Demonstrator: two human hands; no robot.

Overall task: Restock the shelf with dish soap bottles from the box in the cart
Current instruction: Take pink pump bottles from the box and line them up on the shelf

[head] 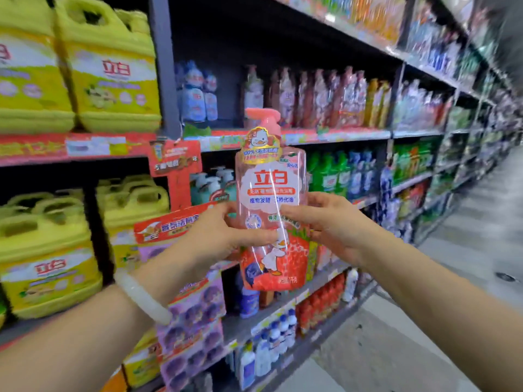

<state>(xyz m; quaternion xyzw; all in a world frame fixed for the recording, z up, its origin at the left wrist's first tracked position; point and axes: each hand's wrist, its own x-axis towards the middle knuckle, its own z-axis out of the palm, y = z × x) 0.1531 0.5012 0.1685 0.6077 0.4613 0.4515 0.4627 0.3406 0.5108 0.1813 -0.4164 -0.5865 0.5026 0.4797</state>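
Your left hand (223,236) and right hand (325,224) both grip bottle (271,199) | upright, centre frame | pink row on shelf (297,135) lies above, behind.

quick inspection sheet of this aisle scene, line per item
surface: shelf with a red price strip along its edge; a dark gap sits behind the held bottle, left of the row of pink bottles
job's things: pink dish soap bottle with pump top, upright, held in front of the shelving; box and cart not in view
clutter: yellow jugs at left, green bottles on the tier below, red promo tags hanging off the shelf edge
grippers: left hand and right hand both grip the bottle's lower half, fingers curled round its sides; white bangle on the left wrist
cables: nothing seen
surroundings: store aisle running off to the right, grey floor
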